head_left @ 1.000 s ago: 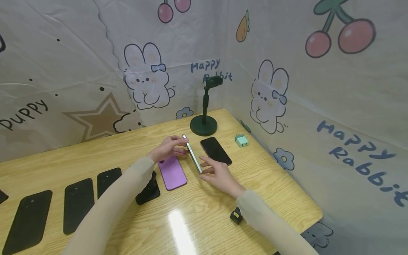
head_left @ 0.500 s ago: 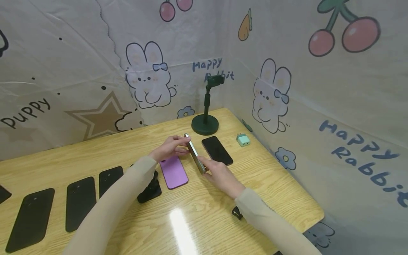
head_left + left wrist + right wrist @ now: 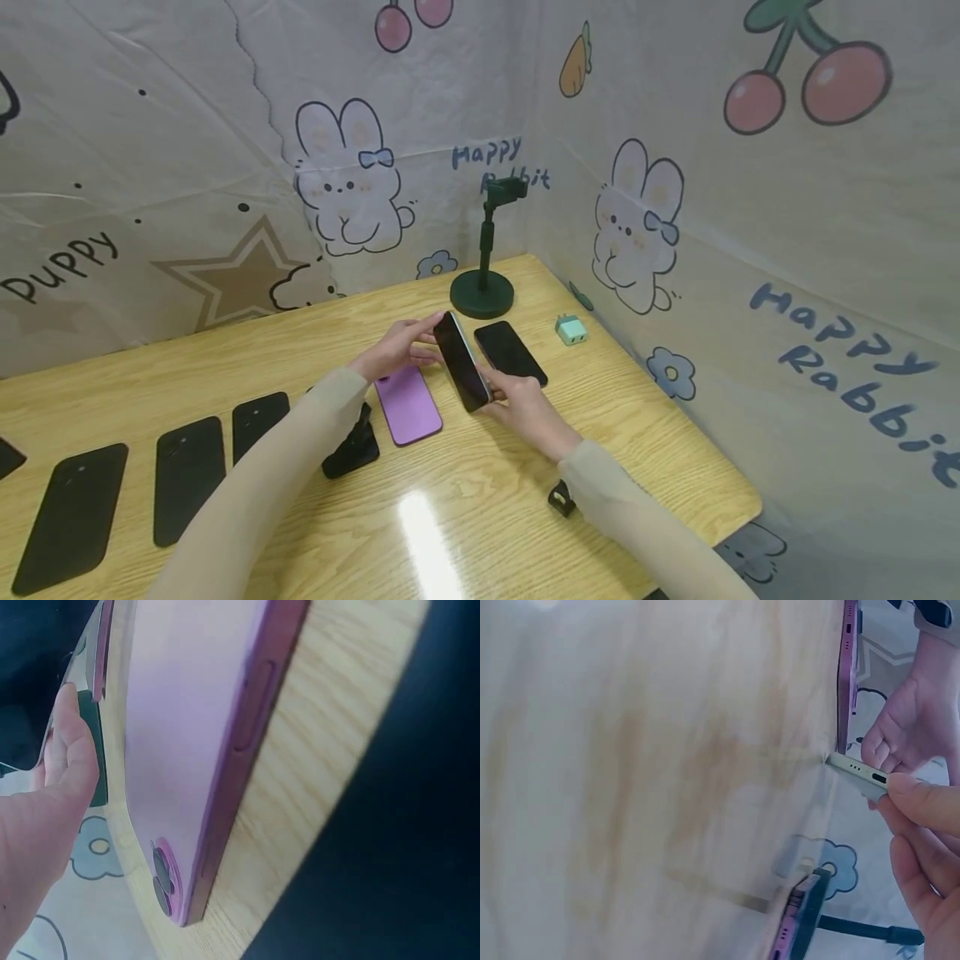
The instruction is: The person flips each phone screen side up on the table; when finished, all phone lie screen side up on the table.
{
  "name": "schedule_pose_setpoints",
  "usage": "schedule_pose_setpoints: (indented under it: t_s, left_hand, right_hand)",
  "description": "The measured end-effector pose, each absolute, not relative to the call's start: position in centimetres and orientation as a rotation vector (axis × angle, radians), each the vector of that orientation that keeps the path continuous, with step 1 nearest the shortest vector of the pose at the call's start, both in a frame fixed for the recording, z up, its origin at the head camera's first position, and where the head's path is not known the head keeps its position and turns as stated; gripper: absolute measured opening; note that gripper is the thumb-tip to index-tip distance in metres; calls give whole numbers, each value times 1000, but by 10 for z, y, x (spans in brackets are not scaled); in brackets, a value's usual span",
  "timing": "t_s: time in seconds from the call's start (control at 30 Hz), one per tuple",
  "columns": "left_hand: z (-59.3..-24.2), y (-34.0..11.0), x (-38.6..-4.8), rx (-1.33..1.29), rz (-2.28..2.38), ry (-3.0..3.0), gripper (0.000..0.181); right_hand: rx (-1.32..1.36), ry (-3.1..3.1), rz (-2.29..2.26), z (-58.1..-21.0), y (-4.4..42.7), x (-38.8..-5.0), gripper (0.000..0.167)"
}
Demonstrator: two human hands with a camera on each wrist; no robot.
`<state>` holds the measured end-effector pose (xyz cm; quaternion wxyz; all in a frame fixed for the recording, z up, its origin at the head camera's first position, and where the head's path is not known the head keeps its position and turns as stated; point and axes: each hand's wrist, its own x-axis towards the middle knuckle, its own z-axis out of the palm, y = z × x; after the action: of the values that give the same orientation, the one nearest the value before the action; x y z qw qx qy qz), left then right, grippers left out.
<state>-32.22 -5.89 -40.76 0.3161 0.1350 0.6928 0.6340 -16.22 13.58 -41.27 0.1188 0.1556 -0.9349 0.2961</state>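
Observation:
Raised off the table, a smartphone (image 3: 461, 362) is tilted with its dark screen turned toward the head camera. My left hand (image 3: 393, 346) holds its far end between thumb and fingers. At the near end, my right hand (image 3: 527, 408) pinches it; the right wrist view shows the thumb by the charging port on the phone's pale green edge (image 3: 859, 771). Below my left hand lies a purple phone (image 3: 410, 406), back up, its camera lenses (image 3: 163, 877) visible in the left wrist view. A black phone (image 3: 512, 354) lies just right of the held one.
Behind stands a dark green phone stand (image 3: 483, 296), with a mint charger plug (image 3: 572, 329) to its right. Several black phones (image 3: 190, 479) lie at left. A black object (image 3: 352, 450) is partly under my left forearm; a small black item (image 3: 561, 498) sits by my right sleeve.
The held phone has turned from edge-on to showing its dark screen. My right hand's fingers have shifted along its near end; my left hand stays at the far end.

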Motion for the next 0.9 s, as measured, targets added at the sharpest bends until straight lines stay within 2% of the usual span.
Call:
schedule_pose_setpoints:
  t_s: [0.9]
  left_hand:
    - [-409,-77,-322,401,1622,1884,66]
  right_hand:
    - [113,-2704,1310,-430,146,-179,66]
